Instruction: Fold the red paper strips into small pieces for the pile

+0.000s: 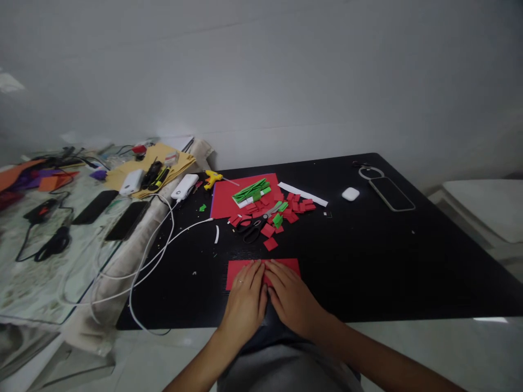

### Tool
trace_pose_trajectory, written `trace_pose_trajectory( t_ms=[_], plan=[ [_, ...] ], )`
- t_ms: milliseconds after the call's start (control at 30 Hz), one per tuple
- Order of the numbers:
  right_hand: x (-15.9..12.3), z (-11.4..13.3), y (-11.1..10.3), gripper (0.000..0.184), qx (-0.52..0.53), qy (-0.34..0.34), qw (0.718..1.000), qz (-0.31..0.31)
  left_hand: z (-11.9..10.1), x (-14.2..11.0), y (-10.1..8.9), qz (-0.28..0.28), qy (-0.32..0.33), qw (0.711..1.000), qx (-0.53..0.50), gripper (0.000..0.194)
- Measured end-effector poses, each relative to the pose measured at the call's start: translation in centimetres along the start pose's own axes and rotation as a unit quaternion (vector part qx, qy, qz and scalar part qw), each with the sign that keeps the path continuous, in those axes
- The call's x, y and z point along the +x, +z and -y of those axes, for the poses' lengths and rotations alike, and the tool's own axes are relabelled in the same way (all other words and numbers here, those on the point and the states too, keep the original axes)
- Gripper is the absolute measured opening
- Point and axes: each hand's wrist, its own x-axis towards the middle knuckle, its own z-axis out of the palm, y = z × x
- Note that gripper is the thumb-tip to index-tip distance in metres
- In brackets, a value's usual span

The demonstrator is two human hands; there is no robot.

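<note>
Left hand (246, 294): grip unclosed, fingers extended flat, clasping nothing, touching red paper strip (233, 270). Right hand (292, 298): likewise, flat upon the same strip, fingertips close to the left's. Strip: lying on black table (351, 261), near its front edge. Beyond: black-handled scissors (253, 232), among small red pieces (291, 216); green folded paper (249, 191), over red sheet (223, 198); yellow glue gun (211, 178), beside sheet.

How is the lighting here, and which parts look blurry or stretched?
In the head view, the light is dim and the wall looks flat grey; also in the head view, a bright patch of glare shows on the floor at lower right; the fingers on the red paper are fairly clear, but the head view looks soft and stretched toward its sides, as on the pale seat.
</note>
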Motion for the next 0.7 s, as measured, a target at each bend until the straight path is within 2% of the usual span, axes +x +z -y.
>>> trace_pose_trajectory(
  t_ms=[333, 700],
  plan=[
    [-0.2, 0.2, 0.1, 0.048, -0.018, 0.016, 1.0, -0.012, -0.3, 0.1, 0.0, 0.016, -0.003, 1.0, 0.025, 0.05],
    [-3.3, -2.7, -2.1, 0.047, -0.101, 0.049, 0.993, -0.041, -1.2, 0.9, -0.2, 0.024, -0.018, 0.997, 0.076, 0.054]
  ],
)
